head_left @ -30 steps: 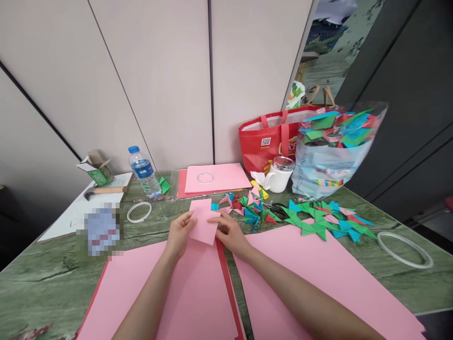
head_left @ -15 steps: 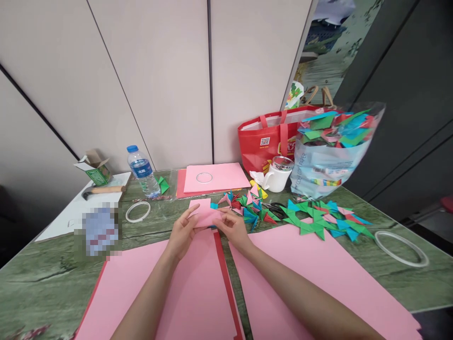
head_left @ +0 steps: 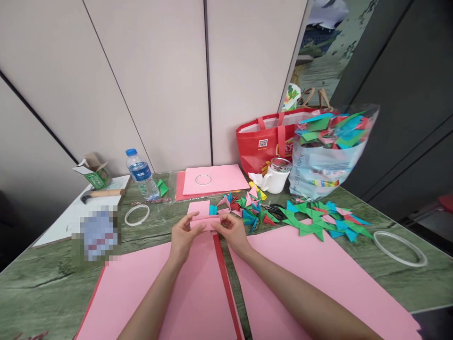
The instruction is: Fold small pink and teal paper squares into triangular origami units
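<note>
"COPY PAPER" [head_left: 300, 172] on the plastic bag [head_left: 320, 163], a QR code [head_left: 263, 143] on the red bag [head_left: 253, 158]

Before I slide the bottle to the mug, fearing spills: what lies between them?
In the head view: green folded paper, pink paper with a circle on it, then something white.

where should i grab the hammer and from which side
The hammer is probably best taken mid-way along its wooden handle, the left hand coming down from above. It lies with its dark head to the left and the long, slim handle pointing right, toward the water bottle, with nothing on top.
</note>
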Motion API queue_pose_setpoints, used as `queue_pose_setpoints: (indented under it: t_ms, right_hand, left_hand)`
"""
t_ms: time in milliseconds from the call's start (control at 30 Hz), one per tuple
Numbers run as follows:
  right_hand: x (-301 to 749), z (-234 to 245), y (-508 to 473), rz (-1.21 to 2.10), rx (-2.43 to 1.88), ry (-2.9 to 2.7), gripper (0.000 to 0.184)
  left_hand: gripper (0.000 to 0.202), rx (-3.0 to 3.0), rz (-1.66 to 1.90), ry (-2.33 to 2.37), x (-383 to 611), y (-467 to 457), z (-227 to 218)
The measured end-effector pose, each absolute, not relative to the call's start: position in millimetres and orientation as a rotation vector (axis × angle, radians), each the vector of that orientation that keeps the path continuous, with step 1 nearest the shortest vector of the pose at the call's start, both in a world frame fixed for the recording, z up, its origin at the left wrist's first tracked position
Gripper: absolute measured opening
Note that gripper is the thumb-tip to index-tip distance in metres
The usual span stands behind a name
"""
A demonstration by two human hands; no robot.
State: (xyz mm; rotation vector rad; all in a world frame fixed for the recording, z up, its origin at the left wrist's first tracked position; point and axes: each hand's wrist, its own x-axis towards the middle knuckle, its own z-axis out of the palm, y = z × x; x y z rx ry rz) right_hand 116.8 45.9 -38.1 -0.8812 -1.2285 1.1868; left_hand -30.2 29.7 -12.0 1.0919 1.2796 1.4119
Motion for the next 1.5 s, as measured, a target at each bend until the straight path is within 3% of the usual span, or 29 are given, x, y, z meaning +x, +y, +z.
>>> queue_pose_setpoints:
  t_ms: [267,633,1500]
  right_hand:
    - [117.8,-38.7,47.0,1.186,-0.865,-1.183,0.036]
    - [115.5,-41.0,48.1,1.157,-0.886,-1.202,0.023]
    - [114.6,-41.3,47.2,1.15,-0.924,-1.2,0.025]
  left_hand:
    - [0.038,1.023,1.317,1.036,-28.8,28.2,-10.8]
    - [0.03,0.938,1.378,1.146,-28.4,28.1,-13.1]
    - [0.025,0.875,1.418,1.186,-26.3,27.3,-11.9]
